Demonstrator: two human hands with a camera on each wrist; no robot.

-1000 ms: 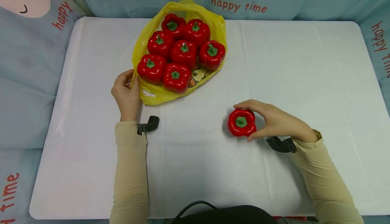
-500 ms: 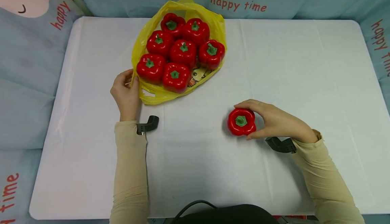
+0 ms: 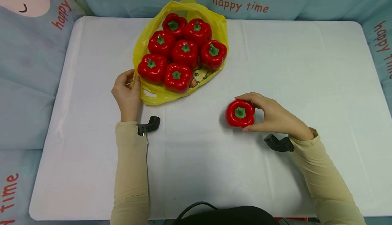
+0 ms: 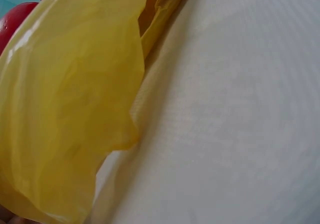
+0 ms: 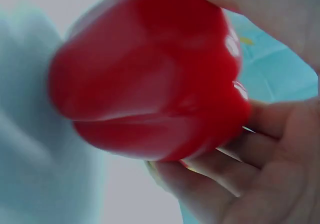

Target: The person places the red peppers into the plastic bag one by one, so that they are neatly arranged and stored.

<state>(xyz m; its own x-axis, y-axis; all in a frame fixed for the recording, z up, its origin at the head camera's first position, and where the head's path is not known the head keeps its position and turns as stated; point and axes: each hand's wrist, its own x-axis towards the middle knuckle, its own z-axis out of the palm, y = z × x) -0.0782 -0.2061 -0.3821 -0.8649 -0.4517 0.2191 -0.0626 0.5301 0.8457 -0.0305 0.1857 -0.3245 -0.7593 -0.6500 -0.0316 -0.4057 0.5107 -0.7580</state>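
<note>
A glossy red bell pepper point(image 3: 240, 113) with a green stem is gripped by my right hand point(image 3: 272, 114), thumb on its near side and fingers on its far side. The same pepper point(image 5: 150, 74) fills much of the right wrist view, with the fingers point(image 5: 270, 149) curled against it. My left hand point(image 3: 126, 94) pinches the left rim of a yellow plastic bag point(image 3: 162, 98). Several red bell peppers point(image 3: 185, 53) sit stem-up inside the open bag. The left wrist view is mostly the bag's side point(image 4: 70, 94); that hand is nearly hidden there.
A white cloth-covered table point(image 3: 196, 157) lies under everything. Behind it hangs a blue printed curtain point(image 3: 196, 11), also along both sides. Black wrist cameras point(image 3: 149, 125) sit on both forearms. A dark rounded object point(image 3: 232, 216) and a cable lie at the near edge.
My right hand has moved slightly away from me and to the left with the bell pepper, which now tilts a little. The left hand and the bag stay where they were.
</note>
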